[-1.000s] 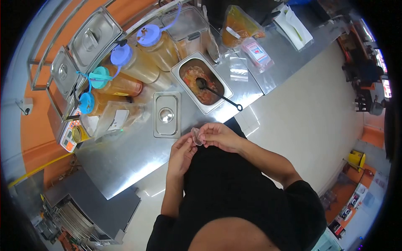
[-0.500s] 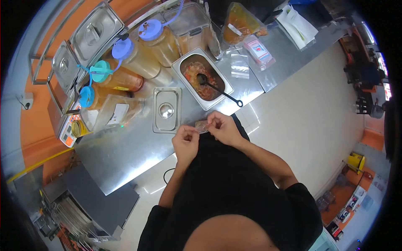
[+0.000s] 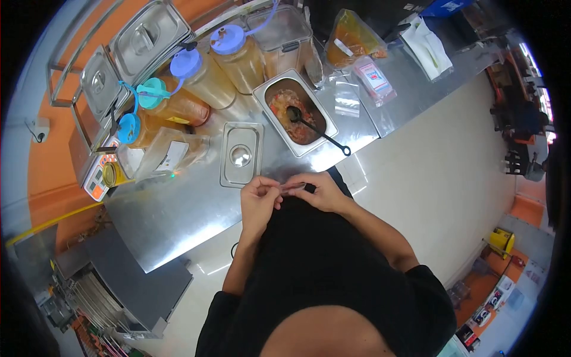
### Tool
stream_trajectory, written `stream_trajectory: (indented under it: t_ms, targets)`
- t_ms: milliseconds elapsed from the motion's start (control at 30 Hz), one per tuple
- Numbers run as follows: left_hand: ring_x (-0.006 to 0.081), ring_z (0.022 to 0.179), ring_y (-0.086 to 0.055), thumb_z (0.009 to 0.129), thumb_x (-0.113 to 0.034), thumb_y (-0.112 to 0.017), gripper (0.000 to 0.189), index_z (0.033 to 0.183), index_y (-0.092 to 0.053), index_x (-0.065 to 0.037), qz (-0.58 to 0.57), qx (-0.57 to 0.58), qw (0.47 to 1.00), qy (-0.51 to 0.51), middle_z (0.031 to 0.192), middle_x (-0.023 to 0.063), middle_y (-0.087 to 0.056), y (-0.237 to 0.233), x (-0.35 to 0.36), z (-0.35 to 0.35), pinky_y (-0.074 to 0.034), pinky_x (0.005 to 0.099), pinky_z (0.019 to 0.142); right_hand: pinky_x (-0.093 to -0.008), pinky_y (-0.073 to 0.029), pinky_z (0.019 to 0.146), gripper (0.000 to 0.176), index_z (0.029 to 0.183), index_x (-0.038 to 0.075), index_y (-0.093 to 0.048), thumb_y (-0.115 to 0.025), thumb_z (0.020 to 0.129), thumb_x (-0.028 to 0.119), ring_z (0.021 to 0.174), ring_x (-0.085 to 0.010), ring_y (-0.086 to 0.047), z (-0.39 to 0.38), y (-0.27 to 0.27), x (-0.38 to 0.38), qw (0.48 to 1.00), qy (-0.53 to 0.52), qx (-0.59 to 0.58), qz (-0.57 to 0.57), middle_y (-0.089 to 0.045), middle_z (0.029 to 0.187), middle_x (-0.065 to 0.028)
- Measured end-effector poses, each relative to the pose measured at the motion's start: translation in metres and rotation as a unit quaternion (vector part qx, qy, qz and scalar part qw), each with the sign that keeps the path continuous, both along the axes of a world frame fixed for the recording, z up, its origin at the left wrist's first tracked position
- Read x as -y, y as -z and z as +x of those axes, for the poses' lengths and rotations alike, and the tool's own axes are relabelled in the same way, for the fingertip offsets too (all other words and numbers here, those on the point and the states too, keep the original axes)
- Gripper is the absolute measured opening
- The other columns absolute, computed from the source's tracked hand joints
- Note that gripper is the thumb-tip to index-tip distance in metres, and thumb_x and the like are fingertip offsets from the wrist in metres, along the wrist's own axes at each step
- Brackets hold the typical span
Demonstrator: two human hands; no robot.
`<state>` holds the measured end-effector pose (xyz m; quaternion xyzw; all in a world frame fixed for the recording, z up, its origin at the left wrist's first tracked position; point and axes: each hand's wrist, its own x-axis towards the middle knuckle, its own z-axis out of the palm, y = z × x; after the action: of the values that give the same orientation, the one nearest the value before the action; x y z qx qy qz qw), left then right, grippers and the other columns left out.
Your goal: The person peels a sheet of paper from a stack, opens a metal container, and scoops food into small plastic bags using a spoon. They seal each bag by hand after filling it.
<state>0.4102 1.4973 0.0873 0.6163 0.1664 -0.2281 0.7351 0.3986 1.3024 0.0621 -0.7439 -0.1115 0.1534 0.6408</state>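
Observation:
Close to my body, at the front edge of the steel counter, my left hand (image 3: 259, 204) pinches one side of a small clear plastic bag (image 3: 289, 188). My right hand (image 3: 321, 191) pinches its other side, so the bag is stretched between my fingertips, mostly hidden by them. Just beyond my left hand lies a steel lid (image 3: 241, 156), flat on the counter. Behind my right hand stands a steel pan (image 3: 295, 113) of reddish chopped food, with a black ladle (image 3: 321, 133) resting in it. Flat clear bags (image 3: 347, 98) lie right of the pan.
Pump-top bottles (image 3: 199, 80) of liquid lean at the back left, near stacked lids (image 3: 144, 41) and a scale (image 3: 96, 178). A pink-and-white packet (image 3: 375, 80), a bag of orange food (image 3: 351, 41) and white paper (image 3: 426, 44) are at the back right.
Both hands keep hold of the small bag, which now shows narrower and more edge-on. My fingers have shifted slightly, and the view has moved a little.

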Motion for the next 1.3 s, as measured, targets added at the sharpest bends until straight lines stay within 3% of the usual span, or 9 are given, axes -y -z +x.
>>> stream_trajectory:
  t_ms: [67, 133, 200, 300, 467, 833, 1000, 1167, 1300]
  targets:
    - [0.0097, 0.063, -0.059, 0.087, 0.001, -0.064, 0.007, 0.094, -0.064, 0.001, -0.026, 0.029, 0.999, 0.005, 0.071, 0.0035, -0.063, 0.005, -0.008, -0.002, -0.048, 0.0236, 0.057, -0.0305, -0.053, 0.082, 0.036, 0.122, 0.003, -0.056, -0.069, 0.089, 0.01, 0.09, -0.0195, -0.071, -0.001, 0.003, 0.003, 0.999, 0.0, 0.038, -0.014, -0.073, 0.097, -0.0104]
    - [0.0104, 0.068, -0.061, 0.088, 0.0, -0.067, 0.011, 0.099, -0.065, 0.002, -0.053, 0.056, 0.997, 0.01, 0.073, 0.0037, -0.064, 0.005, -0.006, -0.002, -0.049, 0.023, 0.063, -0.0289, -0.053, 0.081, 0.028, 0.115, -0.001, -0.057, -0.068, 0.091, 0.01, 0.09, -0.015, -0.069, -0.005, 0.006, 0.003, 0.989, 0.071, -0.076, 0.105, -0.072, 0.097, -0.01]
    - [0.0119, 0.075, -0.063, 0.09, -0.005, -0.071, 0.016, 0.103, -0.068, 0.002, -0.013, 0.181, 0.983, -0.002, 0.077, 0.004, -0.066, 0.003, 0.006, -0.004, -0.05, 0.0234, 0.073, -0.0284, -0.053, 0.08, 0.025, 0.112, -0.001, -0.056, -0.068, 0.092, 0.009, 0.091, -0.0142, -0.069, -0.005, 0.003, 0.003, 0.987, 0.071, -0.08, 0.117, -0.072, 0.096, -0.0093]
    - [0.0125, 0.079, -0.064, 0.09, -0.006, -0.072, 0.014, 0.101, -0.07, 0.001, -0.036, 0.189, 0.981, -0.003, 0.083, 0.0047, -0.069, 0.013, 0.006, -0.008, -0.051, 0.0246, 0.077, -0.0278, -0.054, 0.08, 0.019, 0.108, 0.0, -0.057, -0.067, 0.093, 0.006, 0.09, -0.0133, -0.068, -0.005, -0.008, 0.004, 0.976, 0.078, -0.112, 0.167, -0.07, 0.096, -0.0079]
    - [0.0112, 0.083, -0.065, 0.09, -0.003, -0.071, 0.011, 0.099, -0.07, 0.003, -0.015, 0.185, 0.982, -0.03, 0.092, 0.0068, -0.071, -0.001, 0.01, -0.011, -0.051, 0.0252, 0.077, -0.0283, -0.056, 0.079, 0.013, 0.104, 0.0, -0.059, -0.066, 0.093, 0.002, 0.089, -0.0137, -0.067, -0.007, -0.017, 0.008, 0.945, 0.131, -0.158, 0.256, -0.069, 0.096, -0.0074]
    - [0.0108, 0.084, -0.065, 0.09, 0.0, -0.069, 0.011, 0.1, -0.068, 0.005, -0.03, 0.233, 0.97, -0.056, 0.093, 0.0059, -0.07, -0.035, 0.035, -0.002, -0.05, 0.0231, 0.078, -0.0303, -0.053, 0.083, 0.011, 0.105, 0.0, -0.06, -0.063, 0.094, 0.002, 0.093, -0.0134, -0.063, 0.002, -0.058, 0.015, 0.919, 0.175, -0.054, 0.35, -0.063, 0.097, -0.0065]
    - [0.0124, 0.082, -0.064, 0.089, 0.001, -0.068, 0.009, 0.096, -0.067, 0.006, 0.115, 0.334, 0.936, -0.007, 0.087, 0.0089, -0.069, -0.055, 0.054, 0.005, -0.049, 0.0244, 0.076, -0.03, -0.049, 0.085, 0.01, 0.101, 0.0, -0.061, -0.065, 0.093, 0.002, 0.096, -0.0143, -0.06, 0.006, -0.061, 0.029, 0.943, 0.165, 0.016, 0.288, -0.064, 0.099, -0.0073]
    - [0.0156, 0.083, -0.064, 0.087, 0.003, -0.069, 0.009, 0.095, -0.066, 0.006, 0.096, 0.343, 0.934, 0.03, 0.09, 0.0117, -0.068, -0.064, 0.077, 0.01, -0.049, 0.0266, 0.077, -0.03, -0.049, 0.083, 0.007, 0.098, 0.0, -0.063, -0.066, 0.091, 0.002, 0.092, -0.0162, -0.061, 0.011, -0.069, 0.049, 0.941, 0.178, 0.015, 0.288, -0.065, 0.097, -0.0087]
    - [0.0185, 0.081, -0.062, 0.085, 0.005, -0.068, 0.007, 0.091, -0.065, 0.006, 0.12, 0.396, 0.907, 0.083, 0.089, 0.0129, -0.066, -0.075, 0.103, 0.023, -0.048, 0.0278, 0.076, -0.0301, -0.05, 0.077, 0.009, 0.097, 0.001, -0.065, -0.069, 0.089, 0.004, 0.086, -0.0179, -0.063, 0.016, -0.075, 0.075, 0.957, 0.165, 0.105, 0.215, -0.066, 0.093, -0.0094]
